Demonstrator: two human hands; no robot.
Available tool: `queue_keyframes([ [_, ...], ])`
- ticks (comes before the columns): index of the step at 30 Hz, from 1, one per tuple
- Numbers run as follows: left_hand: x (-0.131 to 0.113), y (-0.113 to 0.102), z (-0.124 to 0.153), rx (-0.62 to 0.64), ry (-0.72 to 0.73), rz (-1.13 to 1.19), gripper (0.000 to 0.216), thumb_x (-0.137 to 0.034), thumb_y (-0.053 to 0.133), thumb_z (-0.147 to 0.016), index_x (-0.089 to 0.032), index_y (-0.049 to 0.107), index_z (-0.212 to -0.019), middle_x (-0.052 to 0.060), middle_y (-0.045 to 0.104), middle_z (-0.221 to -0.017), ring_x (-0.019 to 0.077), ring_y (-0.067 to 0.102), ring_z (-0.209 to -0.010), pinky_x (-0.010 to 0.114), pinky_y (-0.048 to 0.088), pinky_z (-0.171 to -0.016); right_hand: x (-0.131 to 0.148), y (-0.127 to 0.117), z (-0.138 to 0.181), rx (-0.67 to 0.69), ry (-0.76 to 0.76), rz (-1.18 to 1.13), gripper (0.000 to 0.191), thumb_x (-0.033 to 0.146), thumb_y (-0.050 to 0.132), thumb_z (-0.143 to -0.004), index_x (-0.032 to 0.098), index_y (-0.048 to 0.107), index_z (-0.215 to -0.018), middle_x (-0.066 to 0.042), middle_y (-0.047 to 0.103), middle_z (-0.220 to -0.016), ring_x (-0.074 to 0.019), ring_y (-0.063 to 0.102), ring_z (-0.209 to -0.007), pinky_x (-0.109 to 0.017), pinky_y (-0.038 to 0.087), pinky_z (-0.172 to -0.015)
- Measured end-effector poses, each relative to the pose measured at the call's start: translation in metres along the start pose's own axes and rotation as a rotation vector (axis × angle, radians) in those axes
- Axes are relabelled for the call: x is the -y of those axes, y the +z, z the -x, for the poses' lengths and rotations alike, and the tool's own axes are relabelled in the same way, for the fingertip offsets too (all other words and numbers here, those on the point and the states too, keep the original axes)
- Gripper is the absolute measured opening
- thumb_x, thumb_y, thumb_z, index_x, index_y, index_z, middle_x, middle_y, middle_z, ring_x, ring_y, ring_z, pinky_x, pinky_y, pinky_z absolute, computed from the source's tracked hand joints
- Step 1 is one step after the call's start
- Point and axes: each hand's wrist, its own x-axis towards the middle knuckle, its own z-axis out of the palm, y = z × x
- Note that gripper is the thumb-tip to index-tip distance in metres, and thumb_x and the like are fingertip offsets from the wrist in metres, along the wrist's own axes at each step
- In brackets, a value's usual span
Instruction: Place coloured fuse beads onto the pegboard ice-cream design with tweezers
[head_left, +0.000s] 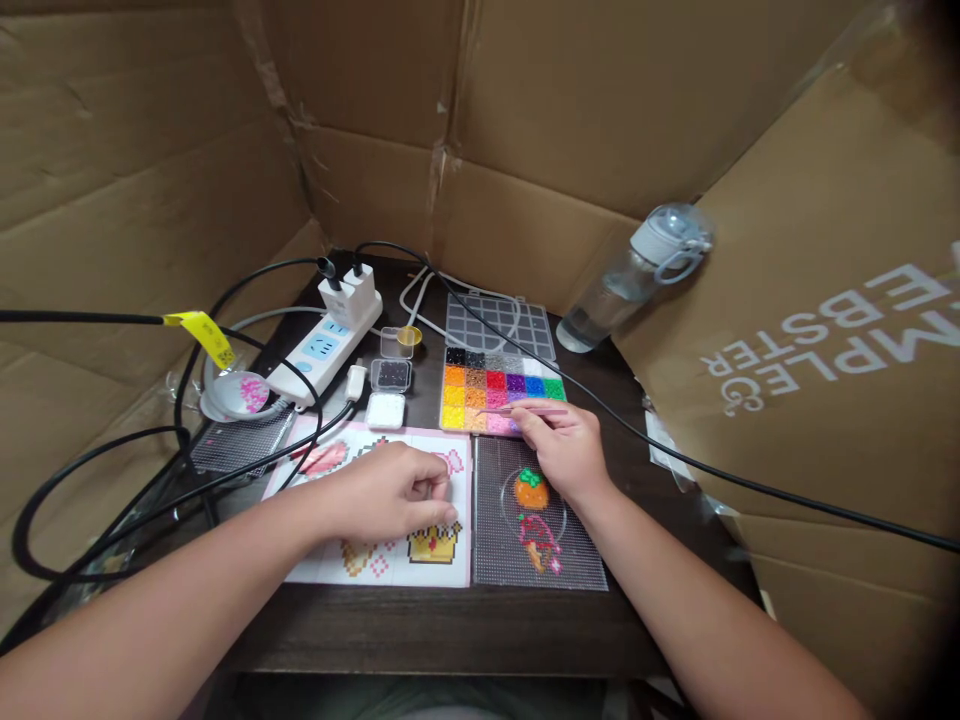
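Pink tweezers [540, 411] are pinched in my right hand [568, 448], their tips pointing left over the lower rows of the bead box [441, 400]. Small beads fill its compartments, sorted by colour. My left hand [394, 490] rests with curled fingers on the printed pattern sheet [461, 570], and I see nothing in it. Right of the sheet lies a clear pegboard [495, 560], partly under my right wrist. On it sit an orange bead fruit with green leaves [531, 490] and a pink-and-brown bead ice cream [536, 543].
Small bead cases, one black [391, 376] and one white [385, 411], stand behind the sheet. A power strip [322, 350], black cables [247, 268] and a dish of pink beads [240, 395] occupy the left. A water bottle [611, 295] stands back right. Cardboard walls [547, 120] surround the table.
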Motion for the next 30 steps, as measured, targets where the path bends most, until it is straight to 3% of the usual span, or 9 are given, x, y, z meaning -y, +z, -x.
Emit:
queue_keyframes([
  [4,0.001,0.001,0.001,-0.003,0.014,-0.006,0.027,-0.043,0.059,-0.081,-0.02,0.055,-0.069,-0.006,0.048,-0.058,0.0098,0.041,-0.056,0.022,0.03,-0.054,0.001,-0.01,0.001,-0.081,0.025,-0.162,0.015,0.034,0.072,-0.078,0.02,0.077,-0.078,-0.006,0.076,-0.076,-0.0111,0.055,-0.051,-0.025,0.042,-0.044],
  [7,0.003,0.002,0.0,-0.015,0.039,-0.023,0.028,-0.043,0.058,-0.082,-0.019,0.054,-0.068,-0.005,0.048,-0.059,0.0099,0.042,-0.057,0.022,0.03,-0.054,0.012,-0.024,0.006,-0.129,0.044,-0.36,0.012,0.031,0.076,-0.074,0.019,0.076,-0.075,-0.005,0.075,-0.073,-0.0073,0.044,-0.045,-0.024,0.034,-0.041],
  [10,0.006,0.004,-0.002,-0.016,0.059,-0.019,0.029,-0.045,0.057,-0.082,-0.019,0.054,-0.07,-0.006,0.048,-0.059,0.0099,0.042,-0.056,0.022,0.03,-0.053,0.024,-0.042,0.025,-0.18,0.045,-0.411,0.012,0.03,0.08,-0.068,0.019,0.076,-0.072,-0.006,0.075,-0.073,-0.007,0.043,-0.044,-0.024,0.032,-0.041],
  [13,0.009,0.005,-0.005,-0.014,0.066,-0.037,0.029,-0.045,0.057,-0.082,-0.019,0.054,-0.069,-0.005,0.051,-0.059,0.0101,0.044,-0.057,0.022,0.031,-0.054,0.025,-0.058,0.057,-0.195,0.042,-0.349,0.011,0.03,0.08,-0.07,0.02,0.076,-0.072,-0.007,0.076,-0.073,-0.0082,0.047,-0.044,-0.025,0.033,-0.041],
  [16,0.01,0.005,-0.006,-0.019,0.065,-0.078,0.028,-0.044,0.057,-0.082,-0.019,0.055,-0.069,-0.004,0.053,-0.061,0.0103,0.046,-0.058,0.023,0.031,-0.054,0.015,-0.072,0.096,-0.2,0.057,-0.324,0.007,0.029,0.08,-0.072,0.024,0.077,-0.076,-0.006,0.077,-0.073,-0.0145,0.061,-0.053,-0.025,0.039,-0.043],
  [20,0.007,0.004,-0.004,-0.015,0.067,-0.1,0.027,-0.043,0.057,-0.081,-0.02,0.056,-0.069,-0.005,0.05,-0.057,0.0097,0.043,-0.055,0.023,0.031,-0.053,-0.002,-0.08,0.132,-0.113,0.02,-0.222,0.005,0.024,0.075,-0.079,0.026,0.077,-0.081,-0.005,0.078,-0.079,-0.019,0.071,-0.072,-0.031,0.053,-0.064],
  [22,0.005,0.003,-0.003,-0.013,0.062,-0.104,0.026,-0.043,0.057,-0.081,-0.02,0.055,-0.069,-0.005,0.049,-0.057,0.0093,0.042,-0.054,0.023,0.031,-0.053,-0.009,-0.08,0.139,-0.065,-0.008,-0.176,0.009,0.02,0.072,-0.081,0.027,0.078,-0.082,-0.004,0.078,-0.081,-0.0185,0.071,-0.074,-0.032,0.055,-0.071],
  [30,0.007,0.004,-0.005,-0.004,0.054,-0.084,0.026,-0.043,0.057,-0.081,-0.02,0.056,-0.07,-0.005,0.049,-0.056,0.0092,0.041,-0.053,0.024,0.031,-0.052,-0.018,-0.077,0.14,-0.021,-0.026,-0.116,0.016,0.015,0.068,-0.083,0.029,0.078,-0.083,-0.002,0.079,-0.083,-0.0175,0.071,-0.075,-0.031,0.054,-0.073],
])
